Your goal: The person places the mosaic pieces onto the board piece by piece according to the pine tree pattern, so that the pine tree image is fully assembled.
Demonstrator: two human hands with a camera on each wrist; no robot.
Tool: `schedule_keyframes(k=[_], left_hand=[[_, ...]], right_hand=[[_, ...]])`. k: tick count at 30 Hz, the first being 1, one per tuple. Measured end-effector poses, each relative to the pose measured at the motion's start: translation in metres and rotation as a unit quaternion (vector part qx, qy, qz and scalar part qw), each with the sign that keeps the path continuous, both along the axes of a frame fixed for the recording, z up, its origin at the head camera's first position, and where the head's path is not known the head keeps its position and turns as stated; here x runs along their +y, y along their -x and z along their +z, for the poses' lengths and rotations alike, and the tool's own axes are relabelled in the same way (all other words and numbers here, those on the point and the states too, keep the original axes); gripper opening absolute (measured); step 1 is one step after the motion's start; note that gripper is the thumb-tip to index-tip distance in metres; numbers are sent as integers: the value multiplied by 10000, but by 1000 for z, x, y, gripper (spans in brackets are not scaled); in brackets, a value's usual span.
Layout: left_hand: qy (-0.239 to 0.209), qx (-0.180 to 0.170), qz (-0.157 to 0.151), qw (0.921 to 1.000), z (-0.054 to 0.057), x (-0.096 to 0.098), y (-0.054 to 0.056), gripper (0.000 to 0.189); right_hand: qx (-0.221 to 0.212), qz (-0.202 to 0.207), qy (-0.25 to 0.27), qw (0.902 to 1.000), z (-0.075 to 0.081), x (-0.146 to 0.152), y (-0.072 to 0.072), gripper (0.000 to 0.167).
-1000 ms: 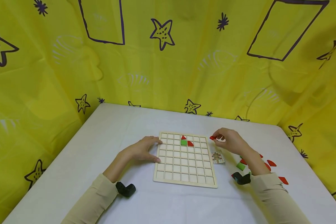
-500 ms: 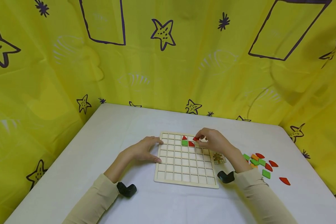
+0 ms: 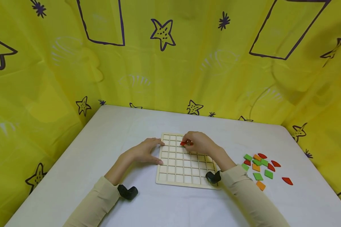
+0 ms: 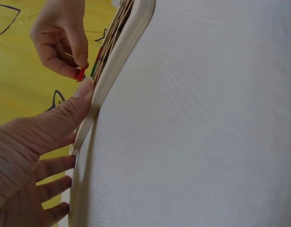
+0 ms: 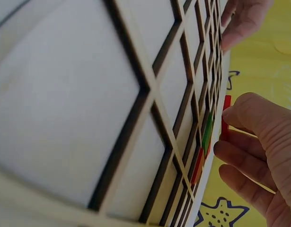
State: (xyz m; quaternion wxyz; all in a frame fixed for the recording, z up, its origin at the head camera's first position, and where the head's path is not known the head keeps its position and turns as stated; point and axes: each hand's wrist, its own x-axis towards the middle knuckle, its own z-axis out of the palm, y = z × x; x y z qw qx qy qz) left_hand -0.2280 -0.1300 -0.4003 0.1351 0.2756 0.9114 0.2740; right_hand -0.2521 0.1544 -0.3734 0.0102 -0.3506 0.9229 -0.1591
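Note:
A pale wooden grid board [image 3: 175,186] lies on the white table. My left hand [image 3: 143,152] rests against its left edge, thumb and fingertips touching the rim with the fingers fairly straight. Over the board's upper part, my right hand [image 3: 200,144] pinches a red tile [image 3: 183,143] between thumb and fingers. In the right wrist view this red tile [image 5: 226,118] stands edge-on, close over the grid. A green tile [image 5: 207,130] and another red tile [image 5: 197,166] sit in cells near it; in the head view the right hand mostly covers them.
Several loose green [image 3: 268,174], orange [image 3: 260,185] and red [image 3: 287,181] tiles lie scattered on the table right of the board. A yellow patterned curtain [image 3: 164,78] hangs behind and at the sides. Each wrist wears a black camera [image 3: 128,192].
My right hand has moved left with the red tile, from beside the board to over its upper cells. The left hand has stayed at the edge. The small picture card is now hidden.

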Motion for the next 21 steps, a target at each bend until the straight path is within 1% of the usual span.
schedule_keyframes(k=[4,8,14,21], left_hand=[[-78,-34,-1,10000,-1,0,-1,76],[-110,-36,-12,9999,0,2,-2,76],[-43,-16,-11,10000,1,3,-1,76],[23,-1,-21,10000,2,0,0,77]], right_hand=[[-119,-62,-227,9997,-1,-9,1,13],[-130,-114,-351,9992,-1,-13,2,12],[-163,-155,-323,9992,-3,-15,2,11],[-156,-29,-277,9995,-4,-17,2,15]])
